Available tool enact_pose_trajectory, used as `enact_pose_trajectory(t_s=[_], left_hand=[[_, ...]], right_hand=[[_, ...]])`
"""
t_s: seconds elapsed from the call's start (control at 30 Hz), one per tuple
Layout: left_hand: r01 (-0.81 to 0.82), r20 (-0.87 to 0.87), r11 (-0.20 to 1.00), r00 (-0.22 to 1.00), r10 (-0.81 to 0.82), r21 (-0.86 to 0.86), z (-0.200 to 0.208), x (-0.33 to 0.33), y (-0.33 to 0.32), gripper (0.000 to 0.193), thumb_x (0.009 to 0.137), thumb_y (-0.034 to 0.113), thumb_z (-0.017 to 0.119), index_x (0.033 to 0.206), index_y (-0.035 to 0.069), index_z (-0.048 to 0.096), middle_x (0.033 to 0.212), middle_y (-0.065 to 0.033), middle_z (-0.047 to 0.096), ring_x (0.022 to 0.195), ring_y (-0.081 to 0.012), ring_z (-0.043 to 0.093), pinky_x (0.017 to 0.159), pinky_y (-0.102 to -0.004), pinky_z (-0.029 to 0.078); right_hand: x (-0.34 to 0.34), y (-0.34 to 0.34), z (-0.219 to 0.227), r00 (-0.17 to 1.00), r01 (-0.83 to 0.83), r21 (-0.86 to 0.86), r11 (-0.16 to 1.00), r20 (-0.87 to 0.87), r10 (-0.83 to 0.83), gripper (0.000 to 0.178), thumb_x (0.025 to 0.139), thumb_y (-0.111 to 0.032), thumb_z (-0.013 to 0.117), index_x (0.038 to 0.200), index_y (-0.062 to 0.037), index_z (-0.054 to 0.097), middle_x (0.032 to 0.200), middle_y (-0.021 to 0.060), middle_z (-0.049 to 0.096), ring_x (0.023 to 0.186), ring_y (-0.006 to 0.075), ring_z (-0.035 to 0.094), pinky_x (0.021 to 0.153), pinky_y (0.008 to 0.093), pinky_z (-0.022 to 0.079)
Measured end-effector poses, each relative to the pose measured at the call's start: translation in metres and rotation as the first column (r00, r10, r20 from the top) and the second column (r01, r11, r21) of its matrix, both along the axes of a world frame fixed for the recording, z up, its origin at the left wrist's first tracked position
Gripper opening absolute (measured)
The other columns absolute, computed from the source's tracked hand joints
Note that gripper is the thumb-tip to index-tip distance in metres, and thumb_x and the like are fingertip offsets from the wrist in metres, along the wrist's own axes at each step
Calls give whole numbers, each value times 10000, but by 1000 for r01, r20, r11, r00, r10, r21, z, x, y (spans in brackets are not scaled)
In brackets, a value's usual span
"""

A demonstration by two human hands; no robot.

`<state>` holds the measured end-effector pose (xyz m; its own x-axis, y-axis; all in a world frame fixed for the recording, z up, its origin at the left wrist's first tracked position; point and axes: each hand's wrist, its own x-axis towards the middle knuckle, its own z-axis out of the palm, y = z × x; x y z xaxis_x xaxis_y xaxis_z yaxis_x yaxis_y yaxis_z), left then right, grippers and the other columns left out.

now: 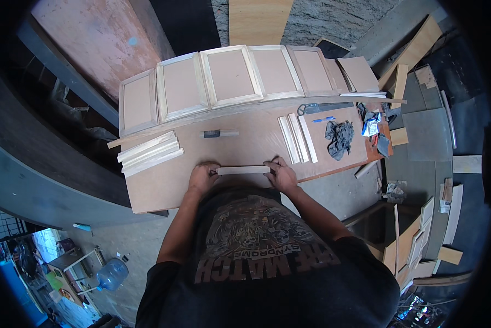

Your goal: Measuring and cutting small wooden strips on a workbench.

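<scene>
A short pale wood strip lies level between my hands, close to the near edge of the brown board-topped table. My left hand has its fingers closed on the strip's left end. At the other end, my right hand pinches it between fingers and thumb. Beyond the strip rests a small dark block on a light piece of wood. Several pale strips are stacked to the left, and three more strips lie side by side to the right.
Several framed panels stand in a row along the table's far side, behind a long wood strip. At the right are a handsaw, a blue pen and a crumpled dark cloth. A blue water jug sits on the floor.
</scene>
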<state>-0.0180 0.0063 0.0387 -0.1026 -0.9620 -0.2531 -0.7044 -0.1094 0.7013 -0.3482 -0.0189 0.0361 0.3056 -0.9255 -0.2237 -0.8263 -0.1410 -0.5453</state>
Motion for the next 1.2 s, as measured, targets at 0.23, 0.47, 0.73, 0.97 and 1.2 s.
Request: enact_pose_trajectory(t_s=[0.23, 0.47, 0.73, 0.97, 1.2], left_hand=[[-45, -3, 991, 999, 45, -128, -18, 4, 9, 332, 726, 95, 868, 1049, 101, 791, 1020, -115, 728, 903, -323, 715, 863, -389, 585], [-70, -3, 997, 998, 70, -30, -15, 2, 7, 363, 735, 83, 858, 1090, 97, 782, 1016, -109, 731, 926, -286, 714, 872, -383, 578], [-95, -13, 995, 995, 94, -45, -24, 4, 10, 371, 730, 124, 878, 1087, 104, 779, 935, -96, 746, 843, -271, 718, 825, -377, 589], [-114, -9, 993, 993, 114, 0, -21, 1, 9, 349, 739, 88, 851, 1079, 98, 770, 947, -109, 747, 852, -276, 719, 827, -380, 582], [-121, -15, 993, 993, 121, -14, -20, 2, 11, 359, 740, 101, 852, 1087, 97, 762, 945, -113, 744, 852, -283, 717, 822, -385, 579]], right_hand=[[2, -3, 0, 999, -41, -15, 999, 14, 41, 457, 824, -202, 831, 1266, -172, 721, 1133, 87, 609, 993, 289, 664, 839, 394, 547], [-1, -3, -2, 998, -51, -41, 998, 44, 53, 462, 812, -189, 842, 1260, -181, 732, 1098, 74, 614, 1005, 268, 658, 847, 382, 544], [0, -3, -2, 997, -37, -18, 999, 66, 38, 461, 820, -188, 834, 1269, -197, 731, 1122, 80, 628, 1007, 279, 666, 857, 389, 549], [5, -9, 9, 996, 26, 8, 1000, 90, -27, 437, 836, -191, 815, 1258, -147, 711, 1074, 121, 667, 962, 323, 679, 868, 409, 551], [3, -11, 0, 993, 5, -24, 1000, 120, -3, 387, 839, -177, 804, 1208, -110, 710, 1042, 131, 672, 940, 336, 682, 843, 422, 550]])
